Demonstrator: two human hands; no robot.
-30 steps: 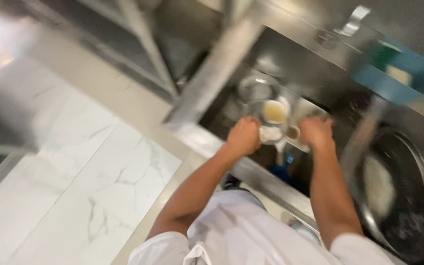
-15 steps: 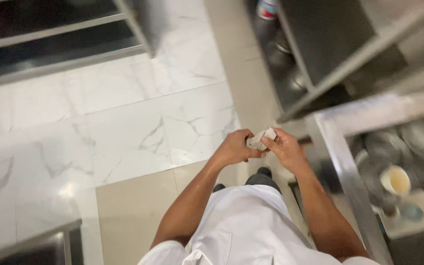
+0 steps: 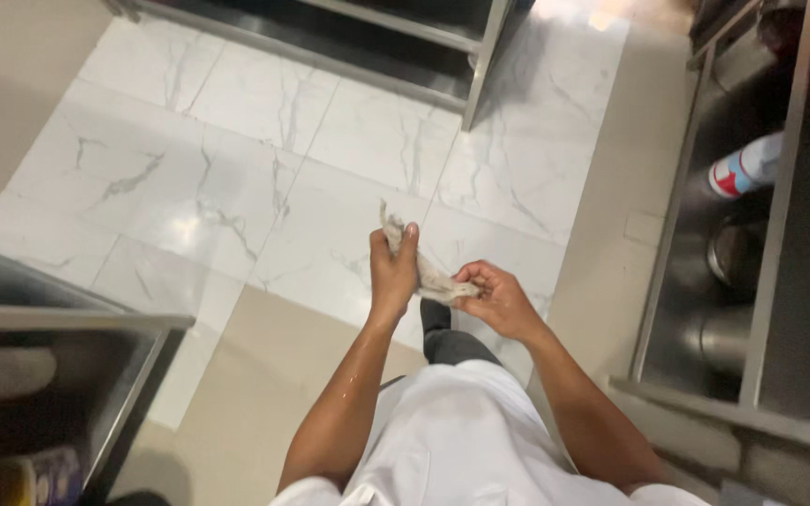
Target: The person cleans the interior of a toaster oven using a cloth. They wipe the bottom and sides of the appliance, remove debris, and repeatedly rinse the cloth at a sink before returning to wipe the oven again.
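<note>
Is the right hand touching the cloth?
Touching. The head view shows the right hand pinching one end of the cloth, while the left hand grips the other.

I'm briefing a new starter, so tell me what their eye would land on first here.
At centre frame, the left hand and right hand grip a crumpled greyish cloth stretched between them, above the white marble-patterned floor tiles. On the right, a metal shelf unit holds a white spray bottle with a red band lying on its side, with steel pots just below it.
</note>
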